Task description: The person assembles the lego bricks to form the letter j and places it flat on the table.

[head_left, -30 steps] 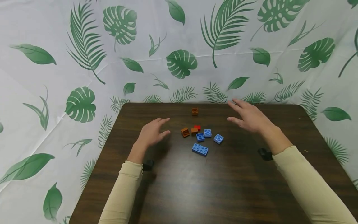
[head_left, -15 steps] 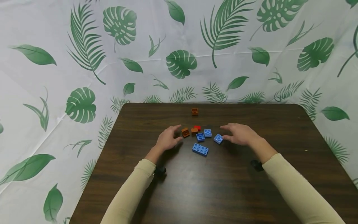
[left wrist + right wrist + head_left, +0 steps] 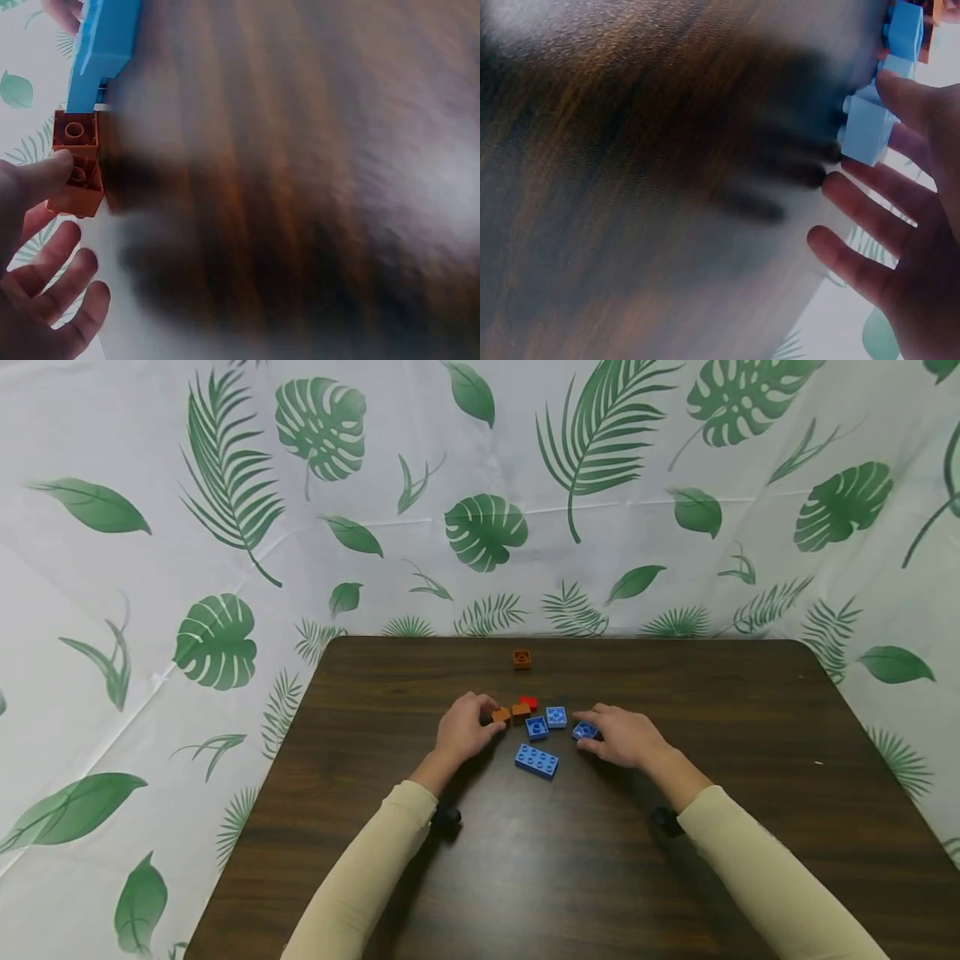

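My left hand (image 3: 463, 727) pinches the leftmost orange-brown brick (image 3: 501, 717) between thumb and forefinger. In the left wrist view that brick (image 3: 76, 199) sits under the thumb, the other fingers loosely spread. On the right, thumb and forefinger of my right hand (image 3: 626, 737) grip a small square blue brick (image 3: 584, 731). The right wrist view has this blue brick (image 3: 865, 132) by the thumb, the remaining fingers extended. Between the hands lie a second orange-brown brick (image 3: 521, 712), a red brick (image 3: 528, 702) partly behind it, and two square blue bricks, one darker (image 3: 536, 727), one lighter (image 3: 556, 717).
A longer blue brick (image 3: 536, 761) with studs up lies nearer the person. Another orange-brown brick (image 3: 522, 659) rests near the far edge of the dark wooden table (image 3: 555, 860). A white leaf-patterned cloth (image 3: 405, 443) hangs behind.
Both hands have come down and inward to the bricks. The left has taken hold of an orange-brown brick and turned it; the right has closed on the rightmost blue brick.
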A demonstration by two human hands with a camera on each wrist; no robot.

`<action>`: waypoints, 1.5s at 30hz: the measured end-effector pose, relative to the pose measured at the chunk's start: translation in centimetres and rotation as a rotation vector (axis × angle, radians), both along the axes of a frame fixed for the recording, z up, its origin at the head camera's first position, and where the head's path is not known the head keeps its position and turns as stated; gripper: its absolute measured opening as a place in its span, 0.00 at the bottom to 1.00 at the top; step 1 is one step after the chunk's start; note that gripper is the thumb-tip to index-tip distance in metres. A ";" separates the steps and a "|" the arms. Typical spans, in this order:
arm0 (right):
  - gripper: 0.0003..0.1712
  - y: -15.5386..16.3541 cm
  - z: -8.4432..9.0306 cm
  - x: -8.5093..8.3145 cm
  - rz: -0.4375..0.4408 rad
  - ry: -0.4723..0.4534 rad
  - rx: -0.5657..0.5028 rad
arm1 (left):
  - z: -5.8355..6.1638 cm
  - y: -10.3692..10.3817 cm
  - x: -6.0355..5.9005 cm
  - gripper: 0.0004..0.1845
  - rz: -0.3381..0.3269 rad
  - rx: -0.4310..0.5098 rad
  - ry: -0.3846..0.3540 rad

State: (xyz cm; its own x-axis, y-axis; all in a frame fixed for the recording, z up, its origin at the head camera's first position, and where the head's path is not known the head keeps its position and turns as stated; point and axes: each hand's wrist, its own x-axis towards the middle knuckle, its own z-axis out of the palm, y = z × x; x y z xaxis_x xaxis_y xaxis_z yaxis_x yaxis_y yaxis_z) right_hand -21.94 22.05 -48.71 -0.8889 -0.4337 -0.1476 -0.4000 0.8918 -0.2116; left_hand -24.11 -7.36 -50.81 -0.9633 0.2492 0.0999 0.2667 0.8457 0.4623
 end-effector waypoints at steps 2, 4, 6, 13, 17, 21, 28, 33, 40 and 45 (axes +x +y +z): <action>0.30 0.0 -0.1 0.0 0.002 0.014 -0.001 | 0.0 -0.1 0.2 0.16 -0.017 -0.034 0.041; 0.29 0.0 -0.2 0.0 0.002 0.021 -0.003 | 0.0 -0.2 0.4 0.17 -0.039 -0.072 0.071; 0.28 0.0 -0.1 0.1 -0.002 0.024 -0.008 | 0.0 -0.2 0.6 0.17 -0.067 -0.097 0.086; 0.27 0.1 -0.2 0.2 -0.016 0.015 -0.038 | 0.1 -0.4 0.8 0.22 -0.115 -0.122 0.078; 0.27 0.2 -0.4 0.2 -0.019 0.004 -0.053 | 0.0 -0.9 0.7 0.28 -0.170 -0.115 0.034; 0.27 0.4 -0.3 0.3 -0.024 -0.008 -0.066 | 0.2 -1.3 0.7 0.29 -0.253 -0.137 -0.010; 0.26 0.6 -0.2 0.3 -0.018 -0.009 -0.076 | 0.5 -1.1 1.2 0.22 -0.307 -0.089 -0.031; 0.26 0.7 -0.1 0.2 -0.036 -0.010 -0.073 | 0.9 -0.4 1.7 0.22 -0.396 0.026 -0.052; 0.26 0.6 0.0 0.3 -0.047 -0.010 -0.093 | 0.9 0.2 1.8 0.22 -0.460 -0.043 -0.019; 0.26 0.6 0.0 0.2 -0.059 -0.011 -0.098 | 0.8 0.5 2.0 0.23 -0.483 -0.072 0.002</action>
